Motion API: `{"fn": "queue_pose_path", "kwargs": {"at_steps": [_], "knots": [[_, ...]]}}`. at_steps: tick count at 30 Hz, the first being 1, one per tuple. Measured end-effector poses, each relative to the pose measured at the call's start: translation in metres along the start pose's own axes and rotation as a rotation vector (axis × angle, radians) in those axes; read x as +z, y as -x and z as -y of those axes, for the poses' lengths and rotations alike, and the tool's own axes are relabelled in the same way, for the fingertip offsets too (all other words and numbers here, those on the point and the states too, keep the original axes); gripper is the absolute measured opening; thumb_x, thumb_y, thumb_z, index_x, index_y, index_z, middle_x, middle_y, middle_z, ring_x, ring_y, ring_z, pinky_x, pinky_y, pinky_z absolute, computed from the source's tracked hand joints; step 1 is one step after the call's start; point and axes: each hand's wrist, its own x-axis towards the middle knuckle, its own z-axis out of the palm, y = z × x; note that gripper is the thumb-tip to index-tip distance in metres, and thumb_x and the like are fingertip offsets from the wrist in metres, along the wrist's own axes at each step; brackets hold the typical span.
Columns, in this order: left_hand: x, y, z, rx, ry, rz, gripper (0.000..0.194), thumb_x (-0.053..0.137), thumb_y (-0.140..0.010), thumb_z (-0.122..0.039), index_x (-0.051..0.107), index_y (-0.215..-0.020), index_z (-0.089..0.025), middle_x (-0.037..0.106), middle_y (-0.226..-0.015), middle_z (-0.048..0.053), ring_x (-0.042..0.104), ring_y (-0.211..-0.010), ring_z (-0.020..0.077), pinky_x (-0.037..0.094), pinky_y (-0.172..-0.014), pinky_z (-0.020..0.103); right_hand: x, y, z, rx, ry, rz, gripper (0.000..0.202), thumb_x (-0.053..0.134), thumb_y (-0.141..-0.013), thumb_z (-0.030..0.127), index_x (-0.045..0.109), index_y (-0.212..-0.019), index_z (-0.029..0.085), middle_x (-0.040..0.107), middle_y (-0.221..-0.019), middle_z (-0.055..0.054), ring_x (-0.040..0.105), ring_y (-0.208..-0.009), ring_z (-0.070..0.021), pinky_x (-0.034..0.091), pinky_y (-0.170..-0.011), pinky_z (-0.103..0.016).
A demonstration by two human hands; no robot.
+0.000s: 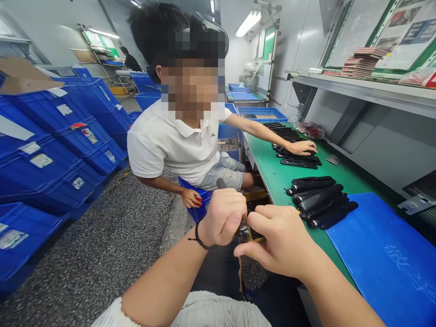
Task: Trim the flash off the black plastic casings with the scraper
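Note:
My left hand (225, 215) is closed in a fist around a dark elongated piece (220, 183), whose rounded end sticks out above the fingers. Most of that piece is hidden by the hand. Close beside it, my right hand (281, 240) has its fingers curled in towards the piece, with the thumb held apart below. What those fingertips grip is hidden. Between the hands a dark shiny part (243, 234) shows; I cannot tell whether it belongs to the same piece. Several black elongated plastic casings (316, 197) lie piled on the green tabletop (269, 177) to the right.
A person in a white shirt (177, 141) sits ahead, one hand (303, 147) on a row of black parts (299, 161), the other by a red object (198, 200). Blue crates (37, 154) are stacked left. A blue sheet (384, 245) covers the near table; a shelf (368, 86) overhangs it.

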Motion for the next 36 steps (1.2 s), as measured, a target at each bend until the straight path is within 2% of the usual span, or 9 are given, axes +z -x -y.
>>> {"fn": "queue_pose_path", "kwargs": {"at_steps": [5, 10, 15, 19, 22, 25, 28, 32, 36], "knots": [[0.005, 0.000, -0.007, -0.150, -0.002, -0.074, 0.043, 0.028, -0.106, -0.034, 0.046, -0.068, -0.023, 0.048, -0.059, 0.002, 0.042, -0.056, 0.0179, 0.031, -0.061, 0.037, 0.002, 0.000, 0.001, -0.114, 0.213, -0.127, 0.057, 0.038, -0.110, 0.063, 0.052, -0.074, 0.021, 0.049, -0.069, 0.000, 0.034, -0.063, -0.0162, 0.017, -0.062, -0.035], [0.016, 0.002, -0.019, -0.341, 0.053, -0.203, 0.045, 0.029, -0.108, -0.033, 0.043, -0.067, -0.021, 0.045, -0.060, 0.001, 0.042, -0.056, 0.0157, 0.030, -0.060, 0.035, 0.006, 0.001, 0.003, -0.123, 0.426, -0.294, 0.058, 0.031, -0.112, 0.058, 0.057, -0.077, 0.021, 0.049, -0.069, -0.004, 0.034, -0.066, -0.0200, 0.017, -0.063, -0.037], [0.025, 0.005, -0.027, -0.508, 0.084, -0.257, 0.049, 0.029, -0.110, -0.038, 0.040, -0.065, -0.021, 0.042, -0.058, 0.000, 0.041, -0.054, 0.0147, 0.029, -0.058, 0.035, 0.013, 0.003, 0.000, -0.116, 0.512, -0.351, 0.053, 0.039, -0.112, 0.055, 0.055, -0.074, 0.021, 0.047, -0.066, -0.003, 0.033, -0.066, -0.0196, 0.016, -0.064, -0.038], [0.031, 0.007, -0.026, -0.671, 0.154, -0.303, 0.056, 0.030, -0.110, -0.051, 0.045, -0.065, -0.022, 0.045, -0.060, 0.001, 0.043, -0.057, 0.0162, 0.033, -0.060, 0.035, 0.017, 0.003, -0.007, -0.161, 0.508, -0.364, 0.050, 0.051, -0.109, 0.048, 0.049, -0.067, 0.021, 0.044, -0.062, -0.002, 0.033, -0.062, -0.0179, 0.016, -0.062, -0.038], [0.035, 0.011, -0.020, -0.797, 0.411, -0.256, 0.059, 0.030, -0.108, -0.061, 0.051, -0.070, -0.021, 0.052, -0.067, 0.003, 0.051, -0.063, 0.0174, 0.043, -0.062, 0.033, 0.012, 0.000, -0.016, -0.133, 0.340, -0.341, 0.039, 0.055, -0.107, 0.031, 0.049, -0.069, 0.022, 0.047, -0.062, 0.000, 0.040, -0.060, -0.0156, 0.024, -0.060, -0.035], [0.035, 0.016, -0.014, -0.927, 0.802, -0.150, 0.053, 0.036, -0.105, -0.064, 0.054, -0.082, -0.020, 0.057, -0.072, 0.002, 0.053, -0.055, 0.0155, 0.048, -0.054, 0.030, -0.002, -0.001, -0.025, 0.129, 0.175, -0.360, 0.012, 0.051, -0.106, 0.023, 0.062, -0.100, 0.022, 0.056, -0.071, 0.002, 0.050, -0.061, -0.0147, 0.034, -0.060, -0.030], [0.032, 0.018, -0.014, -0.945, 0.867, -0.148, 0.050, 0.043, -0.104, -0.064, 0.052, -0.081, -0.020, 0.050, -0.064, -0.001, 0.042, -0.047, 0.0111, 0.038, -0.044, 0.025, -0.016, 0.000, -0.028, 0.190, 0.109, -0.265, 0.019, 0.052, -0.107, 0.033, 0.061, -0.118, 0.020, 0.062, -0.080, 0.000, 0.057, -0.066, -0.0158, 0.039, -0.063, -0.029], [0.030, 0.016, -0.022, -0.883, 0.802, -0.154, 0.055, 0.043, -0.104, -0.065, 0.049, -0.073, -0.020, 0.041, -0.058, -0.002, 0.032, -0.050, 0.0108, 0.027, -0.046, 0.026, -0.019, 0.003, -0.024, 0.108, 0.139, -0.167, 0.038, 0.052, -0.107, 0.055, 0.062, -0.094, 0.021, 0.063, -0.080, -0.003, 0.059, -0.073, -0.0178, 0.036, -0.066, -0.031], [0.034, 0.020, -0.028, -0.860, 0.737, -0.098, 0.055, 0.041, -0.105, -0.063, 0.052, -0.072, -0.020, 0.045, -0.060, 0.000, 0.036, -0.053, 0.0133, 0.031, -0.051, 0.029, -0.011, 0.003, -0.022, 0.123, 0.154, -0.155, 0.052, 0.048, -0.104, 0.068, 0.057, -0.084, 0.021, 0.059, -0.076, -0.002, 0.052, -0.069, -0.0164, 0.029, -0.063, -0.031]]}}
